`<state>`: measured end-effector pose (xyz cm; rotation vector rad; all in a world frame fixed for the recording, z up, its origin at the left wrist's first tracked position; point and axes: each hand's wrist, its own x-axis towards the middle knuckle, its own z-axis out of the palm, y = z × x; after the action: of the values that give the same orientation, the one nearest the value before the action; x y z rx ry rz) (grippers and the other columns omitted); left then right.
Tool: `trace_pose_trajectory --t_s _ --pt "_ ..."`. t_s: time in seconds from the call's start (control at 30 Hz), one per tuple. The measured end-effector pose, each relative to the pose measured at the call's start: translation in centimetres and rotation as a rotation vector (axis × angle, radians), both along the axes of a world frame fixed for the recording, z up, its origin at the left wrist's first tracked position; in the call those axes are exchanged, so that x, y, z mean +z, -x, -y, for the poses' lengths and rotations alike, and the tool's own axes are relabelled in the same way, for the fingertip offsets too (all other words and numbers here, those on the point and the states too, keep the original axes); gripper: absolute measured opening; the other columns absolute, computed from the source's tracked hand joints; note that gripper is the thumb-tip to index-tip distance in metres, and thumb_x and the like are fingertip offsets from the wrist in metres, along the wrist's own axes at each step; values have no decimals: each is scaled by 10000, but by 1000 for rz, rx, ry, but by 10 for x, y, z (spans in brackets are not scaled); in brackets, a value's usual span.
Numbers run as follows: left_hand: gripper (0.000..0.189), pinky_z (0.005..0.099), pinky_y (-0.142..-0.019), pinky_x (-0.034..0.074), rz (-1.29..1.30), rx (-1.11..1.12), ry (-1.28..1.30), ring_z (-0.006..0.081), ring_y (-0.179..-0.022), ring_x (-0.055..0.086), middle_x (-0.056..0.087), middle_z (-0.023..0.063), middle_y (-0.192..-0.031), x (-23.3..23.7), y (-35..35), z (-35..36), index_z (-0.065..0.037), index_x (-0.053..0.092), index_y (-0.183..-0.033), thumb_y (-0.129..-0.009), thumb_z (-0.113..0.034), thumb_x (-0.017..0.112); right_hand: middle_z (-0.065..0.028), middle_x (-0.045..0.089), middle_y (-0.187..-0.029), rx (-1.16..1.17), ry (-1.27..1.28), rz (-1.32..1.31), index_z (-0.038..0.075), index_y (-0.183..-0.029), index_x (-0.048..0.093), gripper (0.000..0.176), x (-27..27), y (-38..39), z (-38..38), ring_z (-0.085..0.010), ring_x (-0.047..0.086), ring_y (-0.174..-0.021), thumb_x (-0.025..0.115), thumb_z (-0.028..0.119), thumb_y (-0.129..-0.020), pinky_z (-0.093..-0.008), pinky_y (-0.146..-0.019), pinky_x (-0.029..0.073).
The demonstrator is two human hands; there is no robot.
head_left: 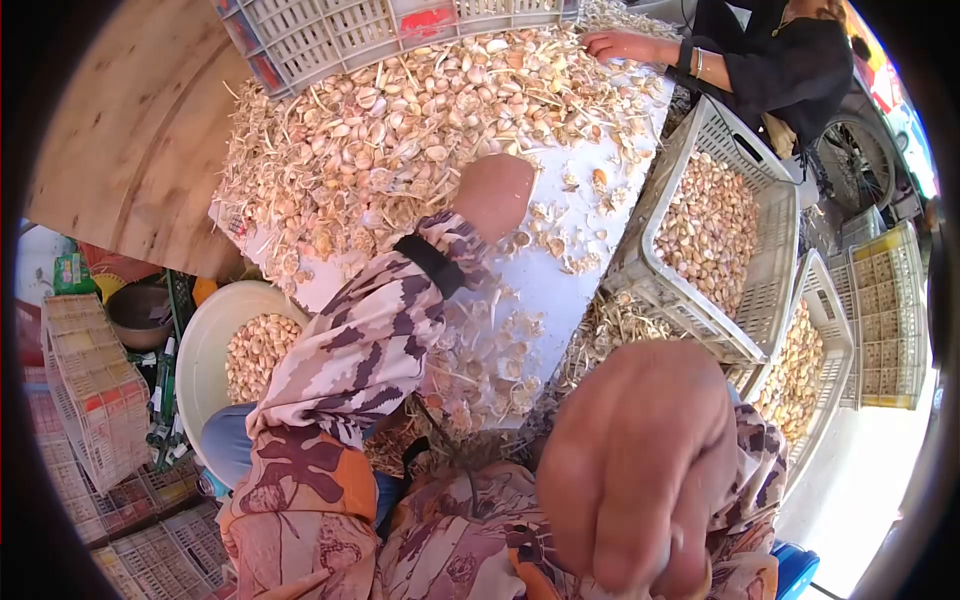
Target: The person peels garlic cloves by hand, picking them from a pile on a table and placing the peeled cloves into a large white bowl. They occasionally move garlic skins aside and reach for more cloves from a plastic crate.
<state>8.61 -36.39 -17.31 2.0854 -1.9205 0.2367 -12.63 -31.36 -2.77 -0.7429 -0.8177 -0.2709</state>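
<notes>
My left hand point(497, 197) reaches out to the near edge of a heap of garlic cloves point(400, 130) mixed with dry stalks and skins. Its fingers are turned down and hidden behind the back of the hand. Close to the camera, my right hand point(640, 470) is raised with its fingers curled inward. Whatever it may hold is hidden. Under the heap lies a white board point(560, 310), with loose papery skins point(490, 370) scattered over its near part.
A co-worker's hand point(625, 45) touches the heap's far right. Crates of cloves point(640, 235) point(840, 350) stand on the right. On the left sit a white basin point(195, 365) with cloves, stacked crates point(95, 400) and a wooden board point(130, 140). Another crate point(330, 50) stands behind the heap.
</notes>
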Motion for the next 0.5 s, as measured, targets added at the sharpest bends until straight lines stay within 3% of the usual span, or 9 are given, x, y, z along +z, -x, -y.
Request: trace_pose_trajectory --t_s 0.07,0.1,0.13,0.23,0.3,0.37,0.43,0.5 --pt "86 435 -598 483 25 30 -141 337 -708 607 615 154 -722 18 9 -5 -40 633 -721 -698 -116 600 -139 565 -844 -327 -19 -394 21 -947 540 229 -16 14 10 -92 425 -529 518 249 -941 -196 -430 365" --pt "80 440 -585 481 50 63 -289 333 -696 608 613 154 -711 25 12 -10 -39 637 -725 -688 -97 597 -119 581 -875 -327 -133 -536 28 -952 533 221 -32 15 21 -83 430 -540 526 248 -930 -202 -442 363" --pt "80 440 -585 481 55 56 -291 333 -696 608 613 154 -711 21 8 -14 -39 637 -725 -688 -97 597 -98 597 -907 -328 -252 -674 35 -956 527 216 -47 12 35 -74 436 -552 534 247 -919 -207 -454 361" --pt "82 418 -612 495 71 -16 -105 321 -702 619 624 167 -739 9 -13 -35 -34 642 -723 -662 -81 612 -72 581 -938 -564 -260 -931 48 -992 527 201 -73 10 65 -45 425 -616 523 229 -903 -158 -431 296" --pt "119 353 -618 504 -380 70 37 248 -710 636 648 132 -775 34 -22 -52 -19 651 -798 -704 -93 642 -56 587 -901 -639 -214 -972 31 -976 544 208 -79 7 91 -46 419 -581 544 221 -891 -159 -435 288" --pt "215 289 -608 470 -1287 134 84 157 -670 573 619 78 -778 74 -9 -88 16 608 -964 -766 -62 638 -9 537 -758 -917 242 -1247 31 -929 564 152 -79 -7 118 -35 399 -528 537 180 -915 -159 -399 301" --pt "269 259 -605 457 -1585 -8 224 133 -698 561 620 71 -842 98 10 -121 10 558 -1062 -819 -91 612 26 563 -677 -1111 562 -1309 16 -849 630 136 -82 -36 142 -51 458 -517 587 144 -869 -208 -438 367" --pt "238 263 -692 522 -1669 -270 334 158 -790 630 624 109 -875 129 43 -158 58 567 -1031 -816 -29 623 -86 630 -742 -1421 1004 -1085 25 -866 686 172 -117 -75 177 -191 596 -641 585 147 -798 -320 -566 460"
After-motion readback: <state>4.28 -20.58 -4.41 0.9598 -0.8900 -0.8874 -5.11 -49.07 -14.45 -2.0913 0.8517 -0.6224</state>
